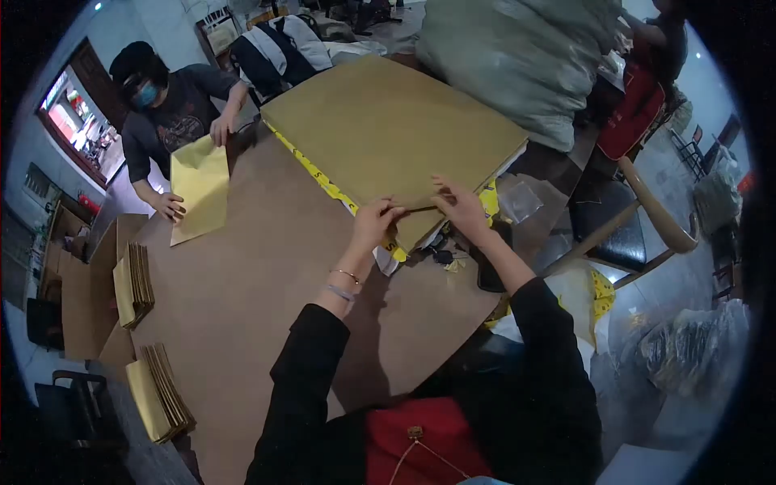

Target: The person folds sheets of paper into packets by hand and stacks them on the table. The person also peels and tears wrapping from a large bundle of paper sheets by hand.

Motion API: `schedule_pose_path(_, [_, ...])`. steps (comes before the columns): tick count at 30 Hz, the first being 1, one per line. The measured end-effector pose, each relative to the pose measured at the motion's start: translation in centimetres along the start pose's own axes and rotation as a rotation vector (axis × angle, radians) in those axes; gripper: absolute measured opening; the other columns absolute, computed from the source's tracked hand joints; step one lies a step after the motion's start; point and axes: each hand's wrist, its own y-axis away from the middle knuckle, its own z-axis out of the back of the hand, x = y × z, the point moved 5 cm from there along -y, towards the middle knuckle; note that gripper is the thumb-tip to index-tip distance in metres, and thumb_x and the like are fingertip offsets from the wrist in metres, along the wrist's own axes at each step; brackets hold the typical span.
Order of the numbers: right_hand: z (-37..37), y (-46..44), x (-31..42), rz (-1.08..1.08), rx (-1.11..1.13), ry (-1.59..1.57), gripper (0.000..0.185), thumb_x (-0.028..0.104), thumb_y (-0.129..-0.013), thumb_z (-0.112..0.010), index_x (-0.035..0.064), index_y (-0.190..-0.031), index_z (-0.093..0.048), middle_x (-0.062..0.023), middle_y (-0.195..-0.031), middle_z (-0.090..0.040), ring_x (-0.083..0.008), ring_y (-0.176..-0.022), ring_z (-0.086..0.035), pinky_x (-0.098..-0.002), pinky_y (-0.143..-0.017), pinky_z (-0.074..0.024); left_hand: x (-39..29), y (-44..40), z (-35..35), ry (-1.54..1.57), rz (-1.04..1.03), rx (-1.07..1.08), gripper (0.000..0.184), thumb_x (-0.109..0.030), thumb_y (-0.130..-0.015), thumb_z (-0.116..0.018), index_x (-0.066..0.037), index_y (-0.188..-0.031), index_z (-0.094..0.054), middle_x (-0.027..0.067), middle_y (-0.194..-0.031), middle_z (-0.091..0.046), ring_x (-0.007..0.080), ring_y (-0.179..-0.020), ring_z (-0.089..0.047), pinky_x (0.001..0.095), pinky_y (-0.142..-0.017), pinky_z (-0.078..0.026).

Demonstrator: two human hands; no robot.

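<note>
Both of my hands are at the near corner of a large stack of flat brown paper sheets (388, 121), which has yellow printed wrapping (311, 170) along its left side. My left hand (375, 222) pinches the left part of a raised paper edge at that corner. On the right of the same edge, my right hand (462, 208) holds the paper between thumb and fingers, with some fingers raised. A dark line shows under the lifted edge between the hands. Small dark items (442, 256) lie just below the corner.
Across the brown table (267, 299), a co-worker (182, 113) holds a yellow-brown paper piece (200, 190). Folded paper bundles (158, 396) stand at the left edge beside a cardboard box (85, 291). A large grey sack (509, 65) is behind the stack; a wooden chair (614, 230) stands right.
</note>
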Motion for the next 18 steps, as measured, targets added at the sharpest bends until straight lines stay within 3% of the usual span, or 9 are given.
schedule_pose_path(2, [1.4, 0.7, 2.9, 0.241, -0.185, 0.010, 0.026, 0.007, -0.077, -0.069, 0.0071, -0.102, -0.063, -0.0063, -0.106, -0.064, -0.0254, -0.087, -0.062, -0.0350, -0.071, -0.0501, -0.9, 0.1, 0.7, -0.163, 0.283, -0.055, 0.024, -0.022, -0.086, -0.062, -0.001, -0.096, -0.067, 0.0120, -0.092, -0.067, 0.0226, -0.080, -0.064, 0.0317, -0.073, -0.049])
schedule_pose_path(4, [1.8, 1.4, 3.2, 0.353, -0.139, 0.156, 0.025, 0.010, -0.077, -0.069, 0.0086, -0.101, -0.064, -0.0056, -0.107, -0.063, -0.0245, -0.089, -0.061, -0.0349, -0.074, -0.0490, 0.9, -0.3, 0.4, -0.057, 0.304, -0.008, 0.025, -0.023, -0.085, -0.064, 0.000, -0.094, -0.067, 0.0106, -0.086, -0.067, 0.0183, -0.072, -0.063, 0.0296, -0.068, -0.048])
schedule_pose_path(6, [1.8, 2.0, 3.3, 0.459, -0.092, 0.303, 0.023, 0.012, -0.076, -0.070, 0.0101, -0.099, -0.064, -0.0049, -0.108, -0.063, -0.0236, -0.092, -0.061, -0.0348, -0.078, -0.0480, 1.6, -0.7, 0.1, -0.064, 0.194, -0.045, 0.027, -0.026, -0.084, -0.066, 0.000, -0.091, -0.067, 0.0084, -0.076, -0.066, 0.0129, -0.064, -0.061, 0.0274, -0.062, -0.047])
schedule_pose_path(8, [0.5, 2.8, 3.1, 0.569, 0.151, 0.423, 0.023, 0.017, -0.076, -0.070, 0.0112, -0.098, -0.064, -0.0050, -0.106, -0.063, -0.0225, -0.093, -0.060, -0.0342, -0.082, -0.0457, 2.3, -0.9, 0.0, -0.109, 0.242, -0.046, 0.028, -0.027, -0.083, -0.067, 0.000, -0.089, -0.067, 0.0079, -0.072, -0.065, 0.0117, -0.062, -0.060, 0.0273, -0.059, -0.047])
schedule_pose_path(9, [0.3, 2.9, 3.4, 0.595, 0.186, 0.367, 0.024, 0.022, -0.077, -0.069, 0.0111, -0.098, -0.064, -0.0048, -0.106, -0.063, -0.0226, -0.093, -0.060, -0.0336, -0.082, -0.0453, 2.1, -0.8, 0.0, -0.157, 0.284, -0.048, 0.028, -0.028, -0.082, -0.068, 0.000, -0.087, -0.067, 0.0074, -0.067, -0.064, 0.0105, -0.060, -0.059, 0.0272, -0.057, -0.046])
schedule_pose_path(10, [0.0, 2.9, 3.3, 0.594, 0.187, 0.366, 0.024, 0.022, -0.077, -0.069, 0.0111, -0.098, -0.064, -0.0048, -0.106, -0.063, -0.0226, -0.093, -0.060, -0.0336, -0.082, -0.0453, 1.7, -0.6, 0.0, -0.090, 0.302, -0.064, 0.028, -0.027, -0.079, -0.069, 0.000, -0.083, -0.067, 0.0115, -0.074, -0.064, 0.0194, -0.065, -0.061, 0.0306, -0.061, -0.046])
schedule_pose_path(16, [-1.2, 2.7, 2.5, 0.619, 0.282, 0.387, 0.022, 0.020, -0.080, -0.066, 0.0105, -0.100, -0.065, -0.0051, -0.104, -0.065, -0.0238, -0.096, -0.060, -0.0356, -0.084, -0.0459, 1.8, -0.8, 0.1, -0.068, 0.306, -0.054, 0.031, -0.029, -0.078, -0.070, 0.001, -0.085, -0.066, 0.0122, -0.077, -0.065, 0.0182, -0.066, -0.062, 0.0293, -0.062, -0.047])
schedule_pose_path(18, [-1.3, 2.1, 2.2, 0.545, 0.382, 0.249, 0.021, 0.017, -0.082, -0.064, 0.0100, -0.101, -0.065, -0.0058, -0.104, -0.065, -0.0244, -0.099, -0.059, -0.0369, -0.084, -0.0468, 1.4, -0.8, 0.3, -0.100, 0.272, -0.062, 0.031, -0.029, -0.078, -0.070, 0.001, -0.085, -0.067, 0.0118, -0.076, -0.065, 0.0180, -0.066, -0.062, 0.0289, -0.062, -0.047])
